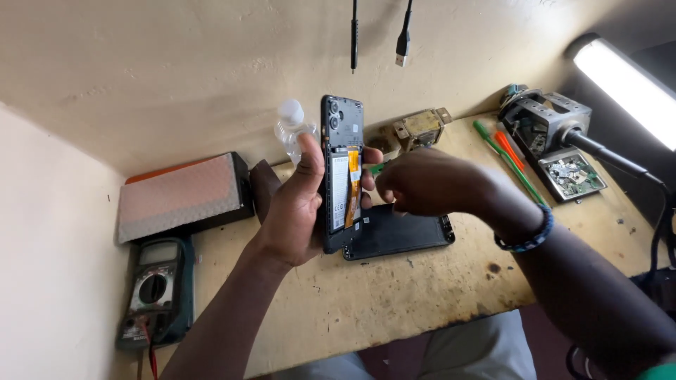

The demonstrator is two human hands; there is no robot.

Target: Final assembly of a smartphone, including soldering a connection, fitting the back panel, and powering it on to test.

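- Multimeter (155, 292) sits way out at the worktop's (394, 295) front left corner.
- Left hand (296, 211) grips an opened phone (343, 172) upright above mid-worktop, fingers wrapped round its edges, battery showing.
- Right hand (422, 183) pinches closed at the phone's right edge; can't tell on what.
- Black back cover (401, 232) lies flat just behind.
- Plastic bottle (290, 130) stands by the back edge.

cream plaster walls (176, 63) corner a scuffed wooden bench (394, 295), lit by perhaps a tube lamp (623, 84).
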